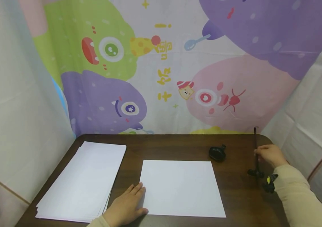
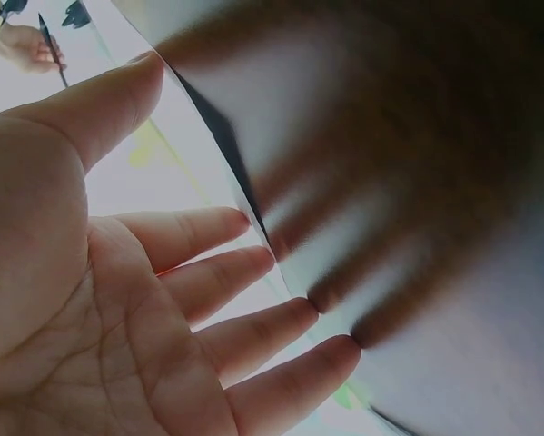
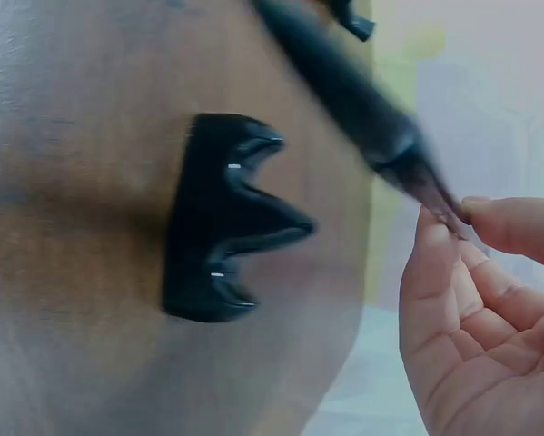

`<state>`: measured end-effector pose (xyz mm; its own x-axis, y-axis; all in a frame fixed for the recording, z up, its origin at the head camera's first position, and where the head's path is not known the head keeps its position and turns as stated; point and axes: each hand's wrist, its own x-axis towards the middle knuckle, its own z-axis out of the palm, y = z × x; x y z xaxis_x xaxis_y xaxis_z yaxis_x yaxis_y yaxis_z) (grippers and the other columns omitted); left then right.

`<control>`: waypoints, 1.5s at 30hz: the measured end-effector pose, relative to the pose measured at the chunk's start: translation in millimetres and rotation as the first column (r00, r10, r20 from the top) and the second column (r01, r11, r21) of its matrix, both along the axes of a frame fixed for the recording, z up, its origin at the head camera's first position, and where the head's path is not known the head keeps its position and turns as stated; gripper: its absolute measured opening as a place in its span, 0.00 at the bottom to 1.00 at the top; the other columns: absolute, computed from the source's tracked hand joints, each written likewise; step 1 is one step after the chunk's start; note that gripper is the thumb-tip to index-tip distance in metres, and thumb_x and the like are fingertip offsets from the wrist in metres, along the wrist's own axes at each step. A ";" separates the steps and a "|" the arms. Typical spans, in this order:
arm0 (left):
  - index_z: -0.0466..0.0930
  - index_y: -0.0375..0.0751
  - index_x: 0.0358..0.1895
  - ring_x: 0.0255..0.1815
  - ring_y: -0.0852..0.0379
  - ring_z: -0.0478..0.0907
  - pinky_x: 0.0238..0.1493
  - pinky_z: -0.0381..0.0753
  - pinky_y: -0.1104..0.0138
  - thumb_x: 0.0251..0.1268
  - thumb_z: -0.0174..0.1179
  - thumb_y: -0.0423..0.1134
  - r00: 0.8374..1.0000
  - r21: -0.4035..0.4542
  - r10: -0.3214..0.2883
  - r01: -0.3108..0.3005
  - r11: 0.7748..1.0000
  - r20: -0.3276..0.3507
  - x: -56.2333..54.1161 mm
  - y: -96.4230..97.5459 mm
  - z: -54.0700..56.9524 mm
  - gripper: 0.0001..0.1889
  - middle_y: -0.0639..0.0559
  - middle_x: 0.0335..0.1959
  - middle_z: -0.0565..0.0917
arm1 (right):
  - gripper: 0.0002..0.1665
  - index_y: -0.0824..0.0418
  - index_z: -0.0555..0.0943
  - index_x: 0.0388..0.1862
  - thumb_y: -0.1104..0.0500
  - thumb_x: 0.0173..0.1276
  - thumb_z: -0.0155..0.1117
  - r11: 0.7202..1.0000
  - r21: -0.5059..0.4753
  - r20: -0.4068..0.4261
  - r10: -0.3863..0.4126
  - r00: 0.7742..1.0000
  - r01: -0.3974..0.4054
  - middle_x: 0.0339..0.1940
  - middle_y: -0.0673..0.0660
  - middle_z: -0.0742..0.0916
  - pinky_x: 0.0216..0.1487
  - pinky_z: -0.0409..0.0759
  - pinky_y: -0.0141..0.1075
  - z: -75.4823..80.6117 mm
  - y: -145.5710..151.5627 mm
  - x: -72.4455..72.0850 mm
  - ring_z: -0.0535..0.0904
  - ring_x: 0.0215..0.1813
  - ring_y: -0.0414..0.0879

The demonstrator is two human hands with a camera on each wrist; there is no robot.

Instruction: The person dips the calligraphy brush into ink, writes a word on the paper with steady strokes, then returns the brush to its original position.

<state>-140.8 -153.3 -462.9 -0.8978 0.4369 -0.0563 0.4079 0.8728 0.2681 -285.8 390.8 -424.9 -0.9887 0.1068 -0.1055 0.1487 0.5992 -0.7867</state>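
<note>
My right hand [image 1: 271, 155] pinches a dark calligraphy brush [image 1: 255, 138] by its thin handle between thumb and fingertips. The brush stands nearly upright, small loop at its top, thick dark end pointing down. Below it in the head view sits a glossy black brush rest [image 1: 255, 172]; the right wrist view shows the rest [image 3: 194, 222] with its peaks and the brush [image 3: 340, 100] apart from it. At the front, my left hand [image 1: 128, 203] lies with straight fingers at the left edge of a white paper sheet [image 1: 182, 189]; its fingertips touch that edge.
A stack of white paper [image 1: 84, 179] lies on the left of the brown table [image 1: 237, 189]. Behind the sheet's right corner stands a small round black pot [image 1: 217, 154]. A cartoon-printed curtain [image 1: 161, 119] hangs along the table's far edge.
</note>
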 end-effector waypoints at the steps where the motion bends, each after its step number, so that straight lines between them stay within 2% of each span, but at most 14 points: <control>1: 0.71 0.32 0.66 0.68 0.30 0.68 0.62 0.74 0.41 0.56 0.66 0.58 1.000 0.000 0.000 0.000 1.000 0.000 0.0 0.0 -0.3 0.40 0.35 0.71 0.69 | 0.29 0.89 0.65 0.58 0.63 0.72 0.52 1.000 -0.022 0.001 0.002 1.000 -0.002 0.27 0.48 0.86 0.31 0.84 0.28 3.2 -0.5 0.1 0.79 0.26 0.34; 7: 0.71 0.32 0.66 0.68 0.29 0.68 0.60 0.75 0.40 0.57 0.65 0.58 1.000 -0.008 0.002 -0.002 1.000 -0.001 0.3 0.0 -1.4 0.40 0.36 0.71 0.69 | 0.29 0.87 0.62 0.61 0.62 0.73 0.51 0.996 -0.089 -0.020 0.024 1.000 -0.026 0.26 0.41 0.85 0.33 0.85 0.28 17.4 -5.2 -1.4 0.80 0.28 0.31; 16: 0.71 0.34 0.67 0.69 0.30 0.67 0.58 0.76 0.39 0.57 0.65 0.58 1.000 -0.007 0.019 -0.019 1.000 0.013 0.4 1.4 -1.0 0.40 0.38 0.72 0.68 | 0.30 0.81 0.61 0.64 0.58 0.75 0.49 0.989 -0.143 -0.075 0.015 0.997 -0.026 0.26 0.36 0.84 0.35 0.85 0.27 39.7 -19.8 -2.1 0.81 0.30 0.30; 21: 0.71 0.34 0.67 0.69 0.30 0.67 0.58 0.76 0.38 0.57 0.65 0.58 1.000 -0.006 0.023 -0.023 1.000 0.020 0.4 1.8 -0.7 0.40 0.38 0.72 0.68 | 0.25 0.77 0.65 0.58 0.56 0.76 0.50 0.981 -0.192 -0.104 0.006 0.995 -0.026 0.24 0.36 0.85 0.35 0.85 0.27 51.1 -29.7 -0.8 0.82 0.28 0.31; 28: 0.70 0.33 0.67 0.69 0.30 0.67 0.58 0.76 0.38 0.58 0.65 0.58 1.000 -0.004 0.019 -0.019 1.000 0.020 0.7 1.9 0.0 0.40 0.37 0.72 0.68 | 0.18 0.68 0.70 0.48 0.52 0.76 0.51 0.969 -0.243 -0.194 -0.008 0.981 -0.040 0.22 0.36 0.86 0.33 0.86 0.28 63.1 -41.4 -1.0 0.84 0.27 0.32; 35: 0.70 0.34 0.68 0.69 0.30 0.66 0.58 0.76 0.38 0.58 0.65 0.59 0.999 -0.010 0.023 -0.023 1.000 0.033 0.2 2.2 0.8 0.40 0.37 0.73 0.67 | 0.13 0.64 0.72 0.44 0.54 0.75 0.55 0.966 -0.254 -0.314 -0.028 0.949 -0.055 0.27 0.35 0.83 0.33 0.87 0.31 75.1 -54.1 -1.8 0.82 0.28 0.32; 37: 0.70 0.34 0.67 0.69 0.30 0.66 0.58 0.76 0.38 0.58 0.65 0.58 0.999 -0.011 0.023 -0.022 1.000 0.027 0.2 2.1 0.4 0.40 0.37 0.72 0.68 | 0.11 0.62 0.73 0.42 0.54 0.74 0.57 0.953 -0.295 -0.343 -0.037 0.939 -0.070 0.28 0.37 0.82 0.32 0.87 0.30 78.5 -58.0 -1.5 0.81 0.28 0.32; 41: 0.70 0.33 0.67 0.69 0.30 0.67 0.58 0.76 0.38 0.58 0.65 0.58 1.000 -0.016 0.022 -0.022 1.000 0.012 0.3 2.0 -0.3 0.40 0.37 0.72 0.68 | 0.04 0.58 0.73 0.39 0.61 0.72 0.59 0.884 -0.443 -0.408 -0.049 0.912 -0.150 0.27 0.40 0.84 0.28 0.86 0.29 82.8 -65.2 -1.4 0.81 0.27 0.34; 44: 0.71 0.33 0.67 0.68 0.30 0.68 0.59 0.76 0.39 0.57 0.65 0.58 1.000 -0.021 0.020 -0.020 1.000 0.001 0.6 2.2 -0.3 0.40 0.38 0.71 0.69 | 0.06 0.57 0.73 0.39 0.66 0.71 0.59 0.832 -0.513 -0.455 -0.057 0.888 -0.210 0.26 0.43 0.86 0.27 0.86 0.29 84.7 -71.1 -1.3 0.81 0.26 0.35; 45: 0.71 0.33 0.66 0.68 0.30 0.68 0.59 0.76 0.39 0.57 0.65 0.58 1.000 -0.022 0.019 -0.019 1.000 -0.001 0.7 2.3 -0.2 0.40 0.38 0.71 0.69 | 0.06 0.57 0.73 0.40 0.67 0.70 0.59 0.824 -0.521 -0.469 -0.060 0.881 -0.222 0.26 0.43 0.86 0.26 0.85 0.29 85.4 -73.3 -1.0 0.82 0.25 0.35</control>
<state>-140.1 -151.0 -463.1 -0.9061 0.4180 -0.0646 0.3911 0.8862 0.2483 -286.8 317.6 -339.5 -0.9389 0.0878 0.3329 -0.3304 0.0419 -0.9429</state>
